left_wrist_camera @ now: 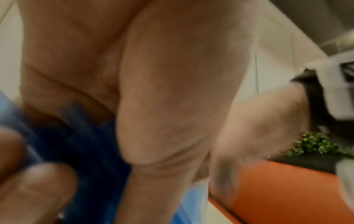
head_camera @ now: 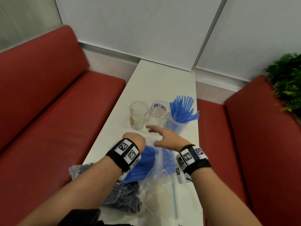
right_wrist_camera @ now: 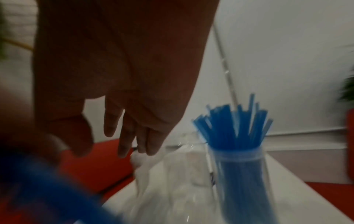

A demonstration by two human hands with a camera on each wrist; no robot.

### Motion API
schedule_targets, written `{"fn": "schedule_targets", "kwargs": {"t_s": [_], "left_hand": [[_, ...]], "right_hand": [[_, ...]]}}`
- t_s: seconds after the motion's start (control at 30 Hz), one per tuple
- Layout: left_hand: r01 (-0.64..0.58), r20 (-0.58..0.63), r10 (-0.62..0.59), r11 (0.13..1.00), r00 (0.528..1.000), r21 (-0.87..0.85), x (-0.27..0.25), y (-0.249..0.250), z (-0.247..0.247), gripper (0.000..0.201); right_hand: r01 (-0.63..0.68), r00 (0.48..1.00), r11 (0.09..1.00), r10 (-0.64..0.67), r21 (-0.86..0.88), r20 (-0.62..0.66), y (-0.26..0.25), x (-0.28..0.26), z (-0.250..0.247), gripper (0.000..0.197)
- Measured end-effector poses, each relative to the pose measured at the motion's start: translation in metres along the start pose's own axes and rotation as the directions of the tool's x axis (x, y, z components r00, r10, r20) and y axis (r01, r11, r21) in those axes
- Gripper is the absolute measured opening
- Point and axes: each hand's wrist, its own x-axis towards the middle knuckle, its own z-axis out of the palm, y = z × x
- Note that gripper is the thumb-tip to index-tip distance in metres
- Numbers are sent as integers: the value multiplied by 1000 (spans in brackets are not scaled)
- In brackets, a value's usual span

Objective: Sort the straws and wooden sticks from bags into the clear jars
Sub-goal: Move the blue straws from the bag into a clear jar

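Three clear jars stand mid-table: an empty left jar, a middle jar and a right jar packed with blue straws. In front of them lies a clear plastic bag holding a bundle of blue straws. My left hand grips that bundle, its fingers curled round it. My right hand hovers open over the bag, fingers spread, just before the middle jar.
Near the table's front edge lie a bag of dark straws and a bag of pale wooden sticks. Red benches run along both sides of the narrow white table. A green plant stands at the right.
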Motion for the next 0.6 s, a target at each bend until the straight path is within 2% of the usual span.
{"fn": "schedule_targets", "kwargs": {"t_s": [0.03,0.07,0.1,0.13,0.17,0.23,0.27,0.3,0.37,0.4,0.43,0.47,0.5,0.53,0.57,0.6], "left_hand": [[-7,-21,7,1000,1000,5,-6,-1,-7,26],[-12,-56,12,1000,998,10,-13,0,-15,29],[-17,-111,21,999,994,33,-23,2,-23,30],[-16,-159,26,998,987,66,-32,5,-32,29],[-14,-190,33,995,981,101,-41,9,-41,26],[-16,-284,58,989,957,145,-58,14,-58,12],[-52,-384,101,989,918,138,-64,14,-69,12],[-97,-495,139,989,858,110,-69,11,-78,24],[-233,-688,212,970,694,65,-73,5,-87,36],[-298,-744,239,953,624,56,-71,5,-88,38],[-340,-766,253,939,592,47,-69,4,-86,40],[-397,-767,267,918,584,17,-67,5,-84,43],[-464,-756,283,885,590,-31,-66,6,-82,47],[-554,-760,281,823,586,-123,-66,6,-81,50],[-661,-797,233,706,557,-255,-66,3,-81,50],[-753,-840,120,522,530,-401,-64,-1,-82,46]], "right_hand": [[0,996,999,3,-40,84,-2,2,21,73],[6,997,997,-1,-71,72,-4,5,40,60],[8,1000,996,-8,-83,-2,-5,7,55,33],[-4,996,999,0,-49,-90,-5,8,65,23],[-20,986,999,24,25,-164,-3,10,74,36],[-19,959,958,98,285,-267,-10,11,83,41],[40,942,919,96,391,-322,-14,10,83,41],[124,917,883,72,453,-392,-18,8,83,42],[223,883,844,38,488,-469,-31,3,78,40],[225,873,845,47,485,-486,-35,-2,74,39],[207,880,851,54,482,-472,-39,5,71,39],[162,892,850,91,501,-442,-43,7,67,40],[48,907,872,167,488,-387,-55,9,65,41],[-5,863,852,268,524,-427,-57,4,60,38],[-50,826,848,332,527,-456,-57,0,54,33],[22,831,819,304,573,-466,-63,-2,48,28]]}}
